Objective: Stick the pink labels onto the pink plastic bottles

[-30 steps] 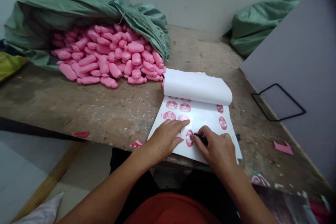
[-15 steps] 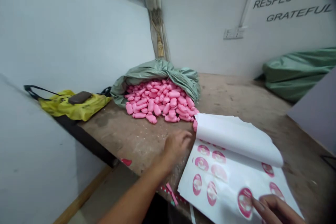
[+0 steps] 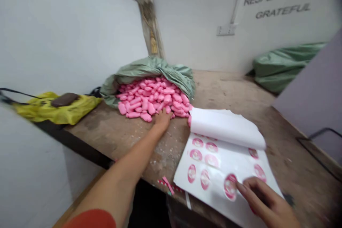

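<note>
My left hand (image 3: 163, 117) is stretched far forward over the table, its fingers apart at the front edge of a heap of small pink bottle-shaped pieces (image 3: 145, 104). The fingertips seem to touch the nearest ones; blur hides the exact contact. The heap spills from the mouth of a green sack (image 3: 146, 67) lying on its side. Between thumb and forefinger, my right hand (image 3: 263, 196) pinches an oval pink-and-white sticker (image 3: 230, 187). It is held just above a stack of white sticker sheets (image 3: 232, 160), whose top page is folded back and shows several similar ovals.
A yellow bag (image 3: 77, 112) with a dark brown flat object (image 3: 65, 99) on it lies at the table's left edge. Pink and white scraps (image 3: 168, 185) lie at the front edge. Another green sack (image 3: 285, 66) rests at the back right, near a pale panel (image 3: 315, 99).
My left hand has moved forward from beside the sticker sheets to the pink heap. My right hand still pinches the sticker over the sheets. The view has shifted slightly right.
</note>
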### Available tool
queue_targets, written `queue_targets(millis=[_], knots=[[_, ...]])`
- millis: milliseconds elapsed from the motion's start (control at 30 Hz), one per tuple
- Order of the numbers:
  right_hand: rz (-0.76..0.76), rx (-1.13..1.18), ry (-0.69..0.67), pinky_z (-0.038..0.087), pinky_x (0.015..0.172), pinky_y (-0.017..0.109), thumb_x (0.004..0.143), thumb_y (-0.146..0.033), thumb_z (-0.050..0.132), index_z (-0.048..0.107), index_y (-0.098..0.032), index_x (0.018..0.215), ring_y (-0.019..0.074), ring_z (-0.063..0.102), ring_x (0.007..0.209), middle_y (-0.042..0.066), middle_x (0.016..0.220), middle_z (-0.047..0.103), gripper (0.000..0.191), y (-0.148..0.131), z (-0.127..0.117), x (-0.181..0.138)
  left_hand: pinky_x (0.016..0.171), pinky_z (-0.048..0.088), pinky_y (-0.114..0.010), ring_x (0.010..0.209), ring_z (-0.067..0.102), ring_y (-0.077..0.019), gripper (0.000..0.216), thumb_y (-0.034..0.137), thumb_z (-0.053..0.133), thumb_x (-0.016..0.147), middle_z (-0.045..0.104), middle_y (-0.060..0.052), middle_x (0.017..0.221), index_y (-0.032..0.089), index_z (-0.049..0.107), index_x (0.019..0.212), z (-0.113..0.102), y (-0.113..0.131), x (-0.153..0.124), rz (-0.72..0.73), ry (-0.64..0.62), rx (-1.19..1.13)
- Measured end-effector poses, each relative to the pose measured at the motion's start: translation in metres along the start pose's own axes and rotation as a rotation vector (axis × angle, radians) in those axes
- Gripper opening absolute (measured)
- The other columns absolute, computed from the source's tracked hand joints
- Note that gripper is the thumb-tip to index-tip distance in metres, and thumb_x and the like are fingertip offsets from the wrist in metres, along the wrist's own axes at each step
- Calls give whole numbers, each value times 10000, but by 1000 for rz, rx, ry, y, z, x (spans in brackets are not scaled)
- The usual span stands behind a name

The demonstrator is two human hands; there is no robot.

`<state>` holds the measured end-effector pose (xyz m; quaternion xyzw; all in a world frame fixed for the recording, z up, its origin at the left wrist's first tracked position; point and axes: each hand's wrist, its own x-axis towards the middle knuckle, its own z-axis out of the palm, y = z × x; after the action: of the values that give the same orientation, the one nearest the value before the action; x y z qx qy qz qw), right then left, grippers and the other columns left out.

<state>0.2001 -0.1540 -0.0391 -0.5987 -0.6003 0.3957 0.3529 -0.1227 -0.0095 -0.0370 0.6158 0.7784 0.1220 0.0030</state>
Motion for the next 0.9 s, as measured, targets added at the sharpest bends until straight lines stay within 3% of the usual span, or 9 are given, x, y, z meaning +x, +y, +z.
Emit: queue_targets(millis=[200,300,333,367,467,533,600,700,900], knots=[[22,22,-41,301,530,248,766,-481,581,478,-212,626,125,383,561,-50,569,396,320,-3,-9,-3,967,261,-611,1217,385,-380,338,176,473,856,514,-183,1250,140,528,1188,1,4,-25,-18,-38,-102],[43,14,-87,300,530,245,788,-447,569,494,-207,655,124,388,580,-45,591,409,285,-3,-13,-5,928,369,-496,1133,482,-322,428,222,440,855,554,-131,1201,190,421,1281,-10,16,-63,-17,-17,-255],[49,15,-110,302,532,245,799,-437,564,504,-206,668,123,388,586,-42,602,417,272,-5,-14,-7,873,429,-421,1066,535,-276,451,253,432,857,575,-100,1156,208,374,1302,-15,23,-80,-28,-30,-375],[55,21,-133,302,531,245,806,-428,561,510,-205,677,121,386,588,-41,608,420,263,-7,-14,-8,811,462,-360,1004,568,-243,461,261,446,850,594,-77,1096,214,357,1300,-20,33,-98,-59,-69,-681],[93,54,-189,287,518,241,805,-427,564,508,-206,672,111,370,566,-47,598,411,264,-14,-11,-11,636,484,-276,819,614,-197,447,270,560,797,595,-49,945,219,410,1216,-30,66,-151,-235,-483,-1479],[112,71,-212,280,512,244,801,-443,560,509,-213,677,112,371,553,-47,590,415,266,-17,-7,-13,615,485,-262,783,605,-174,403,275,596,800,586,-60,956,213,460,1174,-30,85,-175,-333,-729,-1741],[115,77,-228,291,516,249,796,-454,555,525,-222,713,120,390,557,-41,603,445,248,-18,-3,-15,643,492,-264,791,587,-155,341,321,587,833,573,-61,971,213,500,1144,-26,97,-191,-399,-842,-1909],[130,108,-253,315,518,245,779,-452,572,537,-230,741,125,414,557,-43,611,477,228,-19,1,-17,682,485,-267,788,565,-138,341,438,510,877,555,-49,931,209,530,1129,-20,104,-200,-451,-852,-2050],[159,152,-303,374,558,239,781,-424,592,546,-214,712,129,497,607,-34,640,546,226,-24,5,-17,607,462,-230,724,547,-125,437,545,422,880,542,-39,862,200,542,1119,-20,111,-204,-467,-844,-2051]])
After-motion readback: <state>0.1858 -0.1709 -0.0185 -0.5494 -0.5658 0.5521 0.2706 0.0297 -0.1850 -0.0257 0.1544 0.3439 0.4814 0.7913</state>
